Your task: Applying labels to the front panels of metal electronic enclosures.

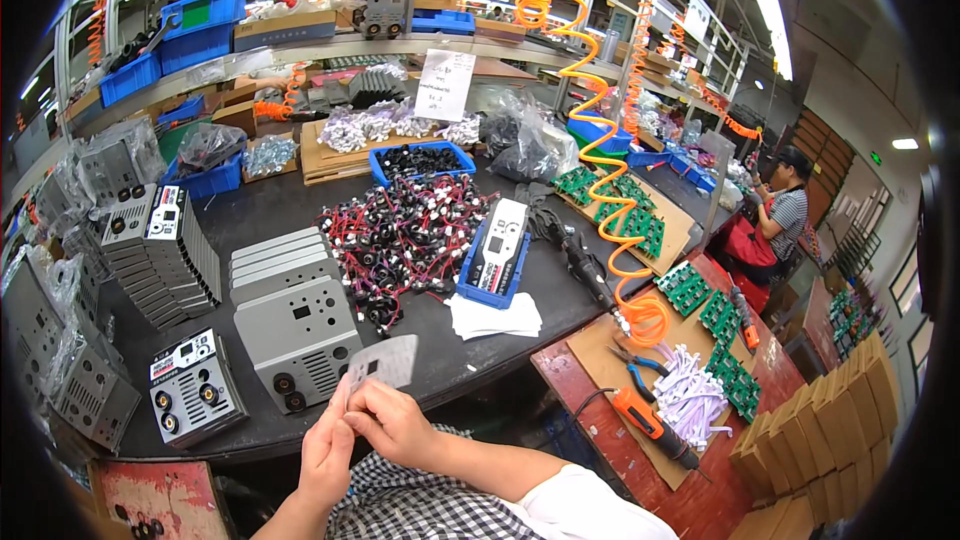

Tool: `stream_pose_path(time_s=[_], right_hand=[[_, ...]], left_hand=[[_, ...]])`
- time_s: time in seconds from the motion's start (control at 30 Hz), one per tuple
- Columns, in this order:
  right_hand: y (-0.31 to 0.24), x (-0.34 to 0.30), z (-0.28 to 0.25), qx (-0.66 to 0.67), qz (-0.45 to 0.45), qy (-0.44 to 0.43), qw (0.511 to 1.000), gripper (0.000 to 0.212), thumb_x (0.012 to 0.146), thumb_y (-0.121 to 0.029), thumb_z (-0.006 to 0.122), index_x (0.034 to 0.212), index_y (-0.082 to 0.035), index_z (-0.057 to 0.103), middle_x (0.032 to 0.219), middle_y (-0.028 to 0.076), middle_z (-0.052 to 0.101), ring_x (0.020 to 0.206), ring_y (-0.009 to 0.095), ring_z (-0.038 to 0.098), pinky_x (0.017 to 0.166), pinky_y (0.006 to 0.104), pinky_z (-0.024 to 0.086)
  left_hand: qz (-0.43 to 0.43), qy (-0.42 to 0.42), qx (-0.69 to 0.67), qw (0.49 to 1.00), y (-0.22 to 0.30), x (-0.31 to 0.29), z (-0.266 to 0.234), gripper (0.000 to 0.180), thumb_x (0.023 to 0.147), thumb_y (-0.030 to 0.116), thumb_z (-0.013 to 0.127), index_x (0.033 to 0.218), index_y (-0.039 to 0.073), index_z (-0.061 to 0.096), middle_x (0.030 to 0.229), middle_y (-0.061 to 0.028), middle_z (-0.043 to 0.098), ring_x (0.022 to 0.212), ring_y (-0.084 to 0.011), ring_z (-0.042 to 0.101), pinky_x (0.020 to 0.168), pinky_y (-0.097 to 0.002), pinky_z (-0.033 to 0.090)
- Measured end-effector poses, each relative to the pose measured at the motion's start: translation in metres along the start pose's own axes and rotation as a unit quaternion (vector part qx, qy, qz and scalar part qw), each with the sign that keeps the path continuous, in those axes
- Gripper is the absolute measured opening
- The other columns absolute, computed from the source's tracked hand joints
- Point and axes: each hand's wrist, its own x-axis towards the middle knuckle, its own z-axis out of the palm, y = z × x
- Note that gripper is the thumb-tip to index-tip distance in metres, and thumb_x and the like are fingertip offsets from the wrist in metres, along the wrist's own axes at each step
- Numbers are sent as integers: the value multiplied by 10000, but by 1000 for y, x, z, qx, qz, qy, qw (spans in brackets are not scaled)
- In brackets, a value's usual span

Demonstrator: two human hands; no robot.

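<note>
My left hand [326, 448] and my right hand [398, 426] meet at the table's near edge, fingers closed on a thin grey-white label sheet [395, 360] with dark cutouts. Both pinch its lower left end; the fingers cover part of it. Just behind stands a bare grey metal panel [300, 330] with vent slots and two black sockets, in front of a row of similar panels [283, 258]. To the left lies a panel with a label and brass-centred sockets [197, 388]. A blue bin [493, 285] holds printed labels [497, 240], with white paper sheets [495, 317] beside it.
Piled red-and-black wired parts [400, 235] fill the middle of the black table. Labelled panels [165, 250] stand stacked at left. On the right are an electric screwdriver [580, 265], coiled orange hose [590, 90], pliers [638, 370], white cables [690, 395] and green circuit boards [720, 320]. A person [785, 210] sits beyond.
</note>
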Motion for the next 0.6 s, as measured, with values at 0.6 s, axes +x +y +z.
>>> stream_pose_path(time_s=[0.6], right_hand=[[6, 10, -12, 55, 90, -42, 994, 273, 832, -169, 690, 857, -28, 458, 719, 17, 520, 599, 60, 527, 514, 220, 429]], left_hand=[[84, 161, 15, 983, -8, 14, -1, 197, 921, 86, 515, 748, -6, 533, 918, -98, 570, 702, -121, 566, 540, -226, 488]])
